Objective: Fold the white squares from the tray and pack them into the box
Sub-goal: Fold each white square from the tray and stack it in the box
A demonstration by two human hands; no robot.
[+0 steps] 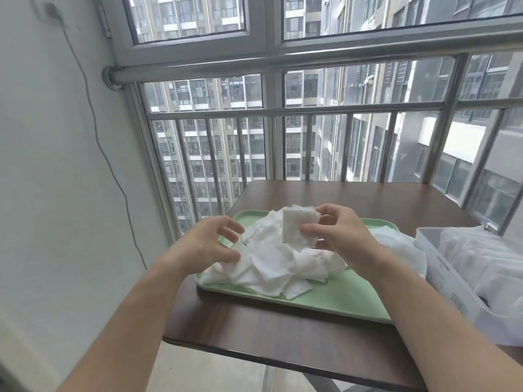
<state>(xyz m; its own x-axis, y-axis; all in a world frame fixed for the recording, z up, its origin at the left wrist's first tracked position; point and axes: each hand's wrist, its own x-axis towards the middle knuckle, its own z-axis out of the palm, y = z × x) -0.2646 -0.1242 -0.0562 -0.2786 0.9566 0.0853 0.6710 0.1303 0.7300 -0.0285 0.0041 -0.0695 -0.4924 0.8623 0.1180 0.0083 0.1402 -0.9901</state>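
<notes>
From the head camera, the right hand (339, 236) is gripping a single white square (298, 229), pinching it between the thumb at the square's lower edge and the fingers curling round its right side. The square is standing nearly upright in this grasp, lifted clear above everything else.

Directly under the held square, the pile of white squares (271, 264) is lying heaped and overlapping in the pale green tray (339, 301). The tray's bare near strip is showing below and to the right of the grasp.

To the left of the held square, the left hand (209, 244) is hovering at about the same height, its fingers loosely curling and holding nothing. Its thumb is sitting close against the pile's left edge; whether it is touching cannot be told. A gap is separating the two hands, with the square's left edge facing the left fingertips.

To the right of the gripping hand, beyond the tray's right end, the translucent box (444, 273) is standing open with whitish material lying inside, too blurred to make out piece by piece. Tray and box are both resting on the dark brown table (283, 329), which is spreading under and beyond the grasp.

Behind the held square, a metal railing (283, 111) is crossing a window with tower blocks outside. Far to the left, a thin cable (93, 123) is trailing down the white wall (42, 165).
</notes>
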